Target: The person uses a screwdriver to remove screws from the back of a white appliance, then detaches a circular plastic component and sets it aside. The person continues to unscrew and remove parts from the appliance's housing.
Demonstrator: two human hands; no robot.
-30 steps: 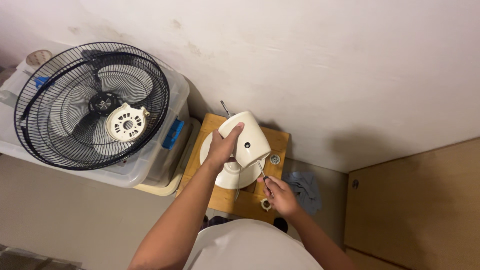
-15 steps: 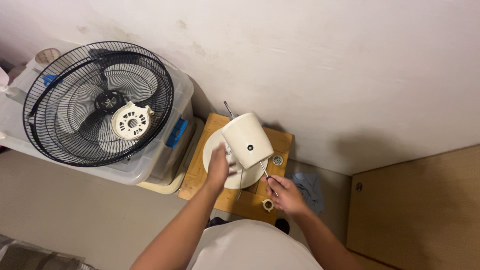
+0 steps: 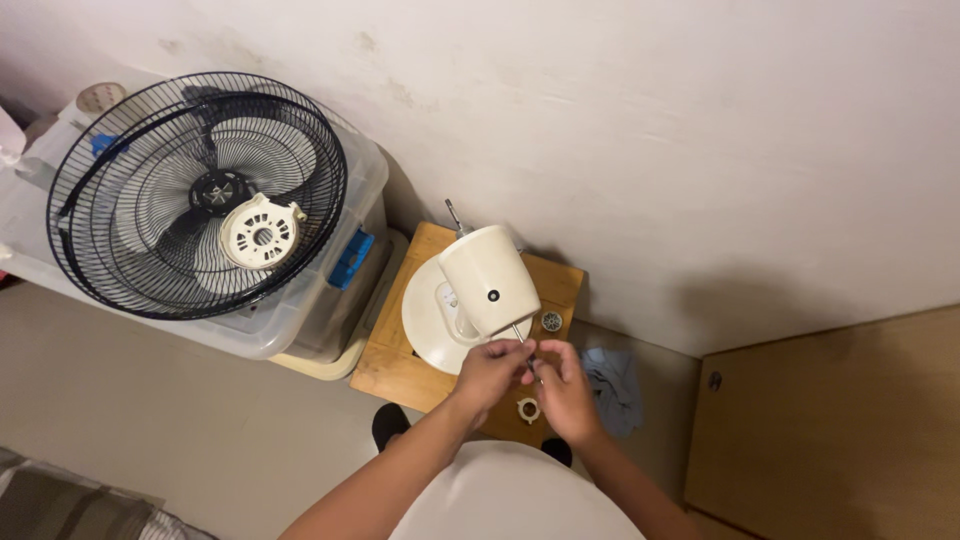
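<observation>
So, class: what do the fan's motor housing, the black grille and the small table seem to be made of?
Motor housing: likely plastic, smooth cream shell with a soft sheen. Black grille: probably coated metal wire, thin dark radiating rods. Small table: wood or wood-look board, warm brown with a faint grain.

Wooden stool (image 3: pixel 400 365) top crowded: cream motor housing (image 3: pixel 488 280) on round base (image 3: pixel 428 322), small grey cap (image 3: pixel 551 321), white nut (image 3: pixel 527 409). Left hand (image 3: pixel 492 368) and right hand (image 3: pixel 565 385) meet before housing. Fan guard (image 3: pixel 195 195) on storage bin (image 3: pixel 300 320) blocks left; wall (image 3: pixel 650 130) behind. Floor right open past blue cloth (image 3: pixel 612 378).
</observation>
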